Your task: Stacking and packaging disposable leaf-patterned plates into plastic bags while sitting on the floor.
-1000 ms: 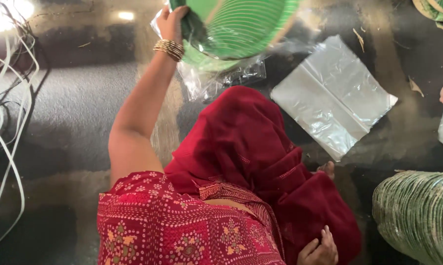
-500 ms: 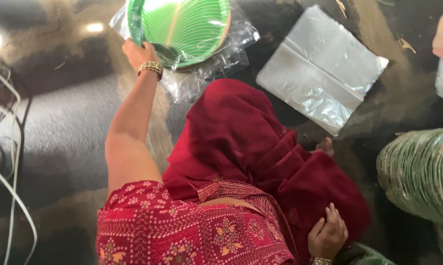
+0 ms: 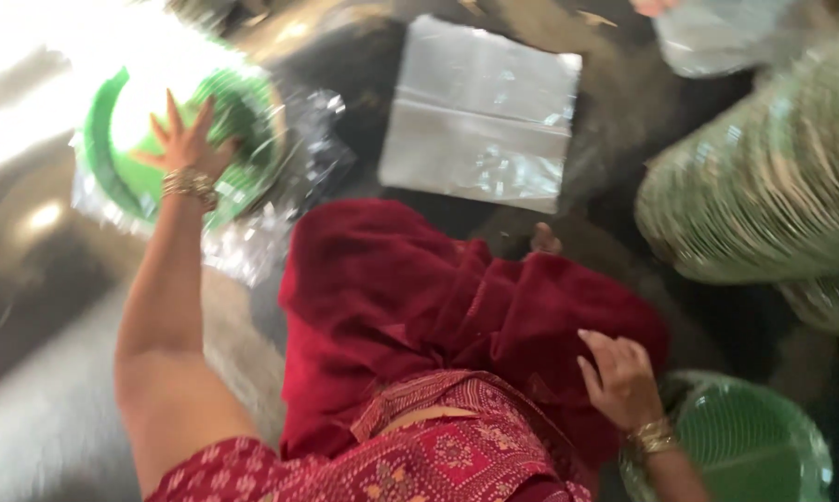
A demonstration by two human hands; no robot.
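Observation:
My left hand (image 3: pixel 189 149), with gold bangles at the wrist, lies flat with fingers spread on a green ribbed plate (image 3: pixel 113 181) at the upper left. The plate rests on crinkled clear plastic wrap (image 3: pixel 252 246) on the floor. My right hand (image 3: pixel 621 376), also wearing bangles, rests with fingers apart on the dark red cloth (image 3: pixel 410 297) over my lap. Just right of it sits another green plate (image 3: pixel 750 446) inside clear plastic. The picture is blurred by motion.
A flat pile of clear plastic bags (image 3: pixel 480 116) lies on the dark floor ahead. A long stack of green plates (image 3: pixel 764 195) lies on its side at the right. Another person's hand (image 3: pixel 657 6) holds a clear bag (image 3: pixel 717 37) at the top edge.
My left hand has brought the green plate down and to the left onto the plastic wrap and now lies flat on it. My right hand has shifted toward the plate at the lower right.

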